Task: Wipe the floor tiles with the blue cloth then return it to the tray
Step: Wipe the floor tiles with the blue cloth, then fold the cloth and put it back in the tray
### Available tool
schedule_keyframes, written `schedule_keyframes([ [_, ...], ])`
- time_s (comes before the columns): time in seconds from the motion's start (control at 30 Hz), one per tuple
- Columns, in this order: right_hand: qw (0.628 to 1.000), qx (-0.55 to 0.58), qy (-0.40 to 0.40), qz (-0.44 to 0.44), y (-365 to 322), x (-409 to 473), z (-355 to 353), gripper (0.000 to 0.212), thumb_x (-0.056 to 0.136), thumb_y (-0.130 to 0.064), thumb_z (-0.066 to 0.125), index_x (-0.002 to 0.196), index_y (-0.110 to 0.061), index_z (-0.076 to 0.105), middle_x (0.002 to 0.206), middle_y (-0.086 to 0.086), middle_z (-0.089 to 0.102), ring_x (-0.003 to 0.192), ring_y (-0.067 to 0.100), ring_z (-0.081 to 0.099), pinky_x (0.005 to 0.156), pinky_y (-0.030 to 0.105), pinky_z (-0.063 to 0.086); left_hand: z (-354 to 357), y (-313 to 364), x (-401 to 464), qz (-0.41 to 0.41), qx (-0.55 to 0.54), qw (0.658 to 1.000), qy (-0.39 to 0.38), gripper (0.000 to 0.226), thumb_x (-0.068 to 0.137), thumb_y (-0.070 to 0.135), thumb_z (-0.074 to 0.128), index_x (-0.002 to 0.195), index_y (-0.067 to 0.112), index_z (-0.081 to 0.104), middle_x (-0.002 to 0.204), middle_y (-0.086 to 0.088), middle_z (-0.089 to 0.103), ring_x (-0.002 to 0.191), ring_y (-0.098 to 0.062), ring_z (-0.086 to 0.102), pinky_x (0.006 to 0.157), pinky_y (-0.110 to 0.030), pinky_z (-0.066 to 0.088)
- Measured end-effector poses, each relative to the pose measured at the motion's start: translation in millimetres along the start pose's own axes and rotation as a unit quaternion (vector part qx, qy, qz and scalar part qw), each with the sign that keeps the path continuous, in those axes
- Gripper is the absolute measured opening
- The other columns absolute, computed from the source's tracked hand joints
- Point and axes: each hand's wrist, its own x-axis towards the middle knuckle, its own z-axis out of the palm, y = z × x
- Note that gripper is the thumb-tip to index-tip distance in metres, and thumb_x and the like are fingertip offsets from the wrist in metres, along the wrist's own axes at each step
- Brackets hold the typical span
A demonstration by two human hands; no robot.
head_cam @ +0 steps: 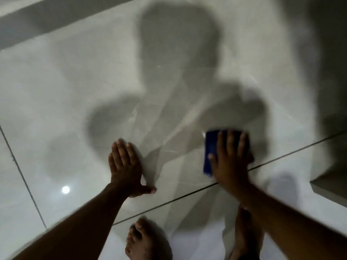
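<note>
A folded blue cloth (211,147) lies flat on the glossy pale floor tiles (75,91), right of centre. My right hand (231,158) presses down on it with fingers spread, covering most of the cloth; the hand is motion-blurred. My left hand (125,166) rests flat on the tile to the left, fingers together and thumb out, holding nothing. No tray is in view.
Dark grout lines (187,194) cross the floor near my hands. My bare feet (146,241) stand at the bottom edge. A raised step or ledge (328,186) sits at the right. A wall base (37,21) runs along the top left. My shadow covers the middle tiles.
</note>
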Motion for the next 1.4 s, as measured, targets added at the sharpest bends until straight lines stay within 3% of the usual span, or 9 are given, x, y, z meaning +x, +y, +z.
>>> schedule_keyframes([
  [0.23, 0.925, -0.042, -0.023, -0.377, -56.7, 31.5, 2.5, 0.084, 0.085, -0.051, 0.058, 0.154, -0.024, 0.020, 0.166, 0.007, 0.015, 0.151, 0.042, 0.009, 0.111, 0.074, 0.013, 5.9, -1.6, 1.3, -0.002, 0.000, 1.000, 0.021, 0.175, 0.032, 0.091, 0.067, 0.128, 0.003, -0.051, 0.130, -0.022, -0.064, 0.123, -0.038, -0.058, 0.106, -0.052, -0.028],
  [0.43, 0.999, -0.011, -0.017, -0.025, 31.2, 76.9, -16.7, 0.109, 0.072, -0.085, 0.042, 0.156, -0.026, 0.005, 0.165, 0.018, 0.005, 0.148, 0.049, 0.002, 0.111, 0.071, 0.016, 10.4, -2.9, 4.9, 0.007, 0.002, 1.000, 0.028, 0.175, 0.033, 0.091, 0.066, 0.127, 0.001, -0.051, 0.125, -0.022, -0.066, 0.120, -0.040, -0.059, 0.106, -0.054, -0.027],
  [0.53, 0.998, 0.043, -0.004, 0.052, 20.7, 9.0, -5.3, 0.085, 0.084, -0.054, 0.058, 0.154, -0.019, 0.026, 0.162, 0.021, 0.022, 0.145, 0.053, 0.014, 0.108, 0.069, 0.028, 12.4, -2.2, 5.9, 0.002, 0.008, 0.999, 0.032, 0.175, 0.033, 0.090, 0.067, 0.125, 0.002, -0.053, 0.122, -0.021, -0.069, 0.117, -0.039, -0.061, 0.105, -0.054, -0.027],
  [0.77, 0.917, 0.305, -0.212, -0.146, -108.1, -78.8, -21.0, 0.064, 0.083, 0.000, 0.064, 0.143, -0.015, 0.046, 0.151, 0.006, 0.044, 0.144, 0.035, 0.029, 0.118, 0.043, 0.025, -12.1, 11.2, -26.3, -0.004, 0.074, 0.997, 0.038, 0.149, 0.062, 0.073, 0.072, 0.142, -0.003, -0.029, 0.153, -0.031, -0.031, 0.141, -0.049, -0.029, 0.116, -0.059, -0.006],
  [0.93, 0.868, 0.457, -0.192, 0.015, -109.3, -106.9, -160.5, 0.055, 0.093, 0.002, 0.056, 0.144, -0.016, 0.046, 0.147, 0.006, 0.050, 0.134, 0.020, 0.047, 0.108, 0.015, 0.029, -86.5, 22.6, -141.4, -0.044, -0.105, 0.990, 0.086, 0.068, 0.097, 0.039, 0.049, 0.143, -0.005, 0.027, 0.151, -0.028, 0.033, 0.142, -0.044, 0.026, 0.113, -0.051, 0.026],
  [1.03, 0.874, 0.454, -0.174, -0.009, -100.9, -148.4, -292.3, 0.057, 0.095, -0.001, 0.056, 0.147, -0.017, 0.039, 0.146, 0.008, 0.049, 0.132, 0.023, 0.050, 0.107, 0.021, 0.036, -153.5, 58.5, -255.5, -0.053, -0.431, 0.899, 0.061, 0.047, 0.103, 0.035, 0.039, 0.104, -0.004, 0.065, 0.112, -0.027, 0.068, 0.110, -0.038, 0.061, 0.099, -0.046, 0.044],
  [1.13, 0.886, 0.427, -0.177, -0.023, -93.3, -195.5, -430.1, 0.069, 0.095, -0.004, 0.056, 0.154, -0.017, 0.022, 0.159, 0.010, 0.033, 0.145, 0.026, 0.035, 0.116, 0.034, 0.034, -227.4, 96.2, -384.5, -0.011, -0.575, 0.818, -0.009, 0.056, 0.100, 0.049, 0.038, 0.082, 0.010, 0.075, 0.082, -0.012, 0.079, 0.085, -0.018, 0.075, 0.086, -0.038, 0.053],
  [1.27, 0.905, 0.406, -0.113, -0.064, -84.3, -246.5, -588.2, 0.084, 0.094, 0.000, 0.059, 0.156, -0.013, 0.003, 0.167, 0.009, 0.008, 0.152, 0.027, 0.015, 0.120, 0.044, 0.031, -315.4, 123.8, -525.4, 0.089, -0.595, 0.798, -0.033, 0.085, 0.068, 0.084, 0.052, 0.102, 0.008, 0.073, 0.100, -0.016, 0.077, 0.095, -0.024, 0.073, 0.086, -0.033, 0.058],
  [1.4, 0.918, 0.379, -0.019, -0.113, -81.4, -282.7, -699.7, 0.084, 0.096, -0.005, 0.054, 0.155, -0.011, -0.006, 0.166, 0.007, -0.008, 0.154, 0.022, -0.002, 0.123, 0.046, 0.021, -375.5, 128.4, -631.1, 0.203, -0.576, 0.792, -0.009, 0.038, 0.083, 0.048, 0.070, 0.110, 0.021, 0.069, 0.102, -0.005, 0.078, 0.099, -0.022, 0.072, 0.082, -0.031, 0.059],
])
